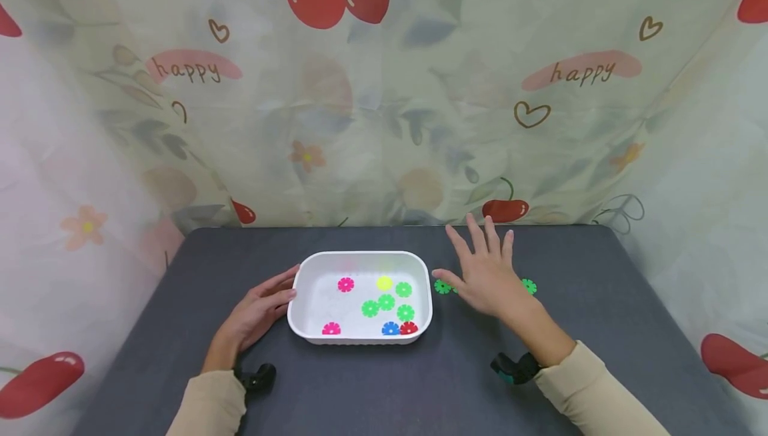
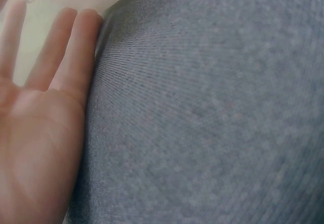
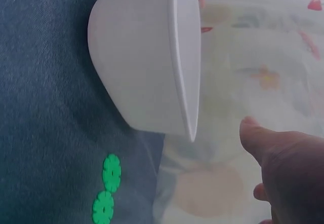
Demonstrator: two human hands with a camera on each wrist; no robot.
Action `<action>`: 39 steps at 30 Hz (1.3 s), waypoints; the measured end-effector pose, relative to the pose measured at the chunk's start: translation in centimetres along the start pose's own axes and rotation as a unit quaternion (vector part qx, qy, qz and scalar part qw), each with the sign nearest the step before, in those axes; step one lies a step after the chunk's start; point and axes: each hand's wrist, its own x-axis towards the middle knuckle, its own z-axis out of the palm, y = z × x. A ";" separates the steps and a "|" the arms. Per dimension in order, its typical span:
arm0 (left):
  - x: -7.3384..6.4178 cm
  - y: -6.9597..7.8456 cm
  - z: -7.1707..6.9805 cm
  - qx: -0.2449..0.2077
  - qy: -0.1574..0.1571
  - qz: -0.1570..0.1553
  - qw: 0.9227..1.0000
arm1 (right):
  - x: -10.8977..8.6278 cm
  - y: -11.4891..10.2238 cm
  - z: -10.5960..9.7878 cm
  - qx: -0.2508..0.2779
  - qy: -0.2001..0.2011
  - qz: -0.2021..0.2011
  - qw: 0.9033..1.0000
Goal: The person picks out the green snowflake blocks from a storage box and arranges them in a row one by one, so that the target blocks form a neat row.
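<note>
A white plastic box (image 1: 360,341) stands on the dark table. Inside it lie notched plastic discs: several green discs (image 1: 404,289), two pink discs (image 1: 345,285), a yellow disc (image 1: 385,283), a blue disc (image 1: 391,329) and a red disc (image 1: 409,328). My left hand (image 1: 258,309) rests against the box's left side, its fingers fairly straight; the left wrist view shows the palm. Over the table right of the box, my right hand (image 1: 489,279) spreads its fingers and holds nothing. Beneath or beside it, green discs (image 1: 442,287) lie in a row, partly hidden by the hand.
Another green disc (image 1: 529,286) shows just right of the right wrist. The dark table (image 1: 384,396) ends at a patterned curtain (image 1: 372,143) behind, with more curtain on both sides. A black device (image 1: 258,379) is worn on the left wrist, another (image 1: 515,368) on the right.
</note>
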 end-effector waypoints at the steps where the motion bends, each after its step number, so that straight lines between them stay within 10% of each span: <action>1: 0.0 0.0 0.0 0.000 0.001 0.000 1.000 | 0.1 -0.2 0.1 -0.002 -0.002 -0.001 1.000; 39: 0.0 0.1 0.0 -0.004 -0.005 0.000 1.000 | 0.6 -8.7 4.7 0.005 -0.032 -0.136 0.990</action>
